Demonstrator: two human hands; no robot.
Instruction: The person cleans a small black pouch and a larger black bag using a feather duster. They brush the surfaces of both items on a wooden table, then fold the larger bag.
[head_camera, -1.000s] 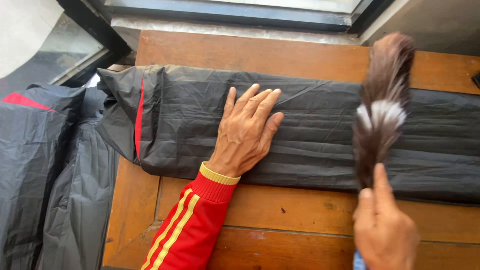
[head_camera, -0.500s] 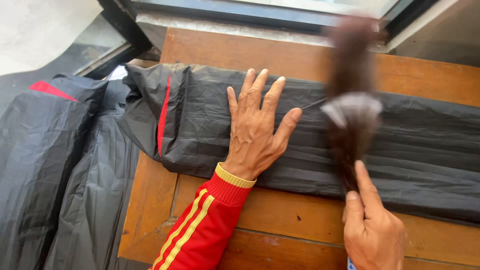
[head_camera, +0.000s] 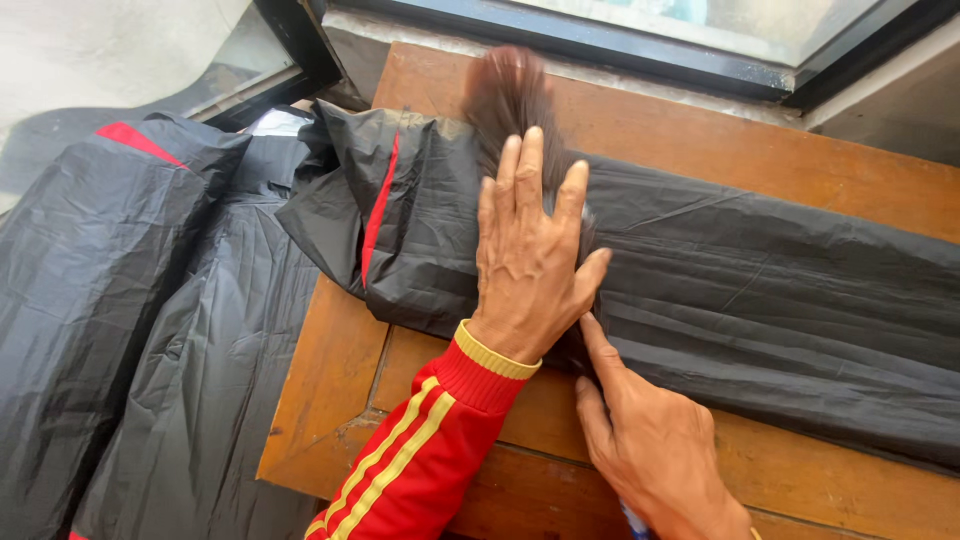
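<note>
My left hand (head_camera: 528, 262), in a red sleeve with yellow stripes, lies flat with fingers spread on a folded black plastic sheet (head_camera: 760, 290) with a red stripe. That sheet stretches across a wooden table (head_camera: 330, 370). My right hand (head_camera: 650, 450) grips the handle of a brown feather duster (head_camera: 510, 100). The duster's feathers are blurred and poke out above my left hand's fingertips, over the sheet's left part. Most of the handle is hidden behind my left hand.
More black plastic sheeting (head_camera: 130, 330) with a red mark hangs off the table's left side. A dark window frame (head_camera: 640, 45) runs along the far edge. A pale wall or floor (head_camera: 90, 60) shows at the upper left.
The duster has swept from the right side of the sheet leftward, now behind my left hand. My right hand followed to the left. My left hand stayed pressed on the sheet.
</note>
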